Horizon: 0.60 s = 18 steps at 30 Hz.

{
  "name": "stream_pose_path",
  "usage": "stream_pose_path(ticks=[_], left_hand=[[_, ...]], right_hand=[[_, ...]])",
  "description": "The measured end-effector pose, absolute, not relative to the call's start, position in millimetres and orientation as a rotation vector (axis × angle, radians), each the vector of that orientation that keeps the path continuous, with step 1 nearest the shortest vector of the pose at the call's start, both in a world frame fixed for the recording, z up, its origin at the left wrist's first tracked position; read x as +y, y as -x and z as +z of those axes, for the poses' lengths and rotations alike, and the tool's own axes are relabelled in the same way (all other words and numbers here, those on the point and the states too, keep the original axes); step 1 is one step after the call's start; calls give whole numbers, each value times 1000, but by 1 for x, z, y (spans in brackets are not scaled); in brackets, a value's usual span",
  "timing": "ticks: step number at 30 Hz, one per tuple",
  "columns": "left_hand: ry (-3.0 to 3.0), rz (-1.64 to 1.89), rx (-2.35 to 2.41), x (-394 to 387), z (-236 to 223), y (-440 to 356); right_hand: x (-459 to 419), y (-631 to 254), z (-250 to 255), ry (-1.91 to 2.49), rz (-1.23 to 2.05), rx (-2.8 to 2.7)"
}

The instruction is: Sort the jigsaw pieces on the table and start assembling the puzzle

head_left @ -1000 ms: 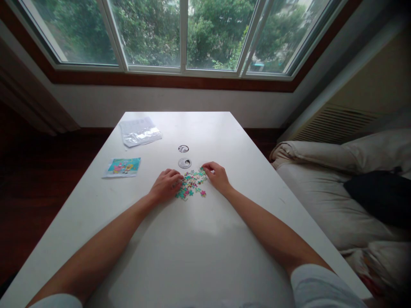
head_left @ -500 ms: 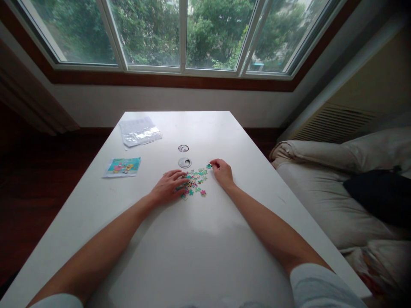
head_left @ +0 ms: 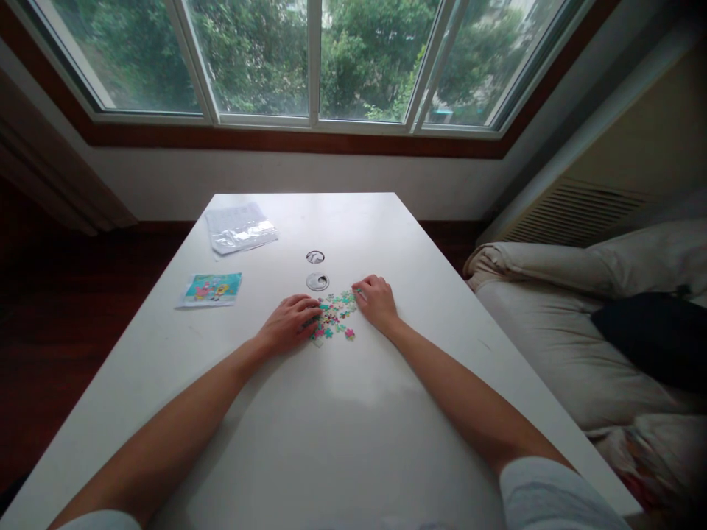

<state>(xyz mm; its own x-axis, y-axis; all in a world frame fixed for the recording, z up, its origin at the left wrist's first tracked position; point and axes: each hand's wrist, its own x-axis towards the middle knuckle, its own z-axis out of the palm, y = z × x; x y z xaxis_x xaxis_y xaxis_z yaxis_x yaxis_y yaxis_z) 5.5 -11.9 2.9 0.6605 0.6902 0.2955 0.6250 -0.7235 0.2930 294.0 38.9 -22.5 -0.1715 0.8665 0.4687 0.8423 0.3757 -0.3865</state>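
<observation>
A small heap of coloured jigsaw pieces point(head_left: 334, 318), teal, pink and pale, lies in the middle of the white table point(head_left: 331, 442). My left hand point(head_left: 288, 324) rests on the heap's left side, fingers curled over several pieces. My right hand point(head_left: 376, 300) sits at the heap's right edge, fingers bent down onto the pieces there. Whether either hand pinches a single piece is too small to see. One pink piece point(head_left: 349, 334) lies loose just in front of the heap.
A printed picture card point(head_left: 211, 288) lies to the left, a clear plastic bag point(head_left: 239, 227) further back. Two round cable-hole fittings point(head_left: 317, 280) sit behind the heap. A sofa with cushions point(head_left: 585, 324) stands along the table's right side; windows are ahead.
My right hand drew back from the heap's far right corner toward its right edge. My left hand's fingers, stretched out half a second ago, have curled over the pieces.
</observation>
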Motion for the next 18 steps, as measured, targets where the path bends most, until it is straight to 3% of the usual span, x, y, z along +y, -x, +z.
stream_pose_path(ticks=[18], left_hand=[[-2648, 742, 1218, -8, 2, -1]], right_hand=[[17, -277, 1, 1522, -131, -2295]])
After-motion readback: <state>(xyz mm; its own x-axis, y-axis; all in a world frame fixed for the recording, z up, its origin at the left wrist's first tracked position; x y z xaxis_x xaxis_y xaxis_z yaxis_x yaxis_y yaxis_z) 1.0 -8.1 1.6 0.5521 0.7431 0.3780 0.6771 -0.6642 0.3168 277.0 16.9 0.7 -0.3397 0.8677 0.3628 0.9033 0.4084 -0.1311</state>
